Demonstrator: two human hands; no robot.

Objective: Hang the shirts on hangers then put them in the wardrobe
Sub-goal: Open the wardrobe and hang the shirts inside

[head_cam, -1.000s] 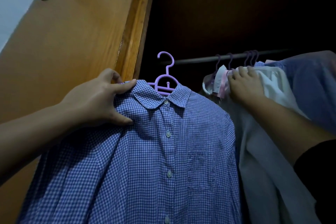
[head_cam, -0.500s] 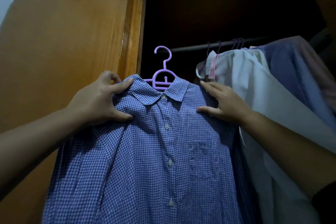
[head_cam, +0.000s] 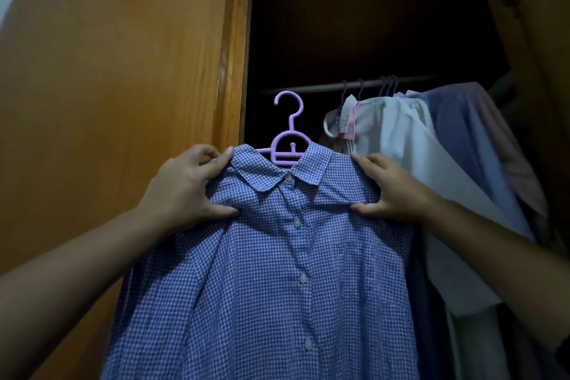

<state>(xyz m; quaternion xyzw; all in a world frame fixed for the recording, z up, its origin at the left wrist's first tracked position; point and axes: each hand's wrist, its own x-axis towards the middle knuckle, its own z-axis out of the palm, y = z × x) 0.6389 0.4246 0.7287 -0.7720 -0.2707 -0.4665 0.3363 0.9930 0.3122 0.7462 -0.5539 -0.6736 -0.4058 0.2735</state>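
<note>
Your left hand (head_cam: 185,191) and right hand (head_cam: 391,191) each grip a shoulder of the blue-and-white gingham button-up shirt (head_cam: 277,271) — on its lilac plastic hanger (head_cam: 290,145) — just below the dark wardrobe rail (head_cam: 308,89).

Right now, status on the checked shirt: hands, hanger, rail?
Left hand and right hand each grip a shoulder of the checked shirt. Purple hanger hook below the rail, not on. Hung shirts crowd the right.
</note>
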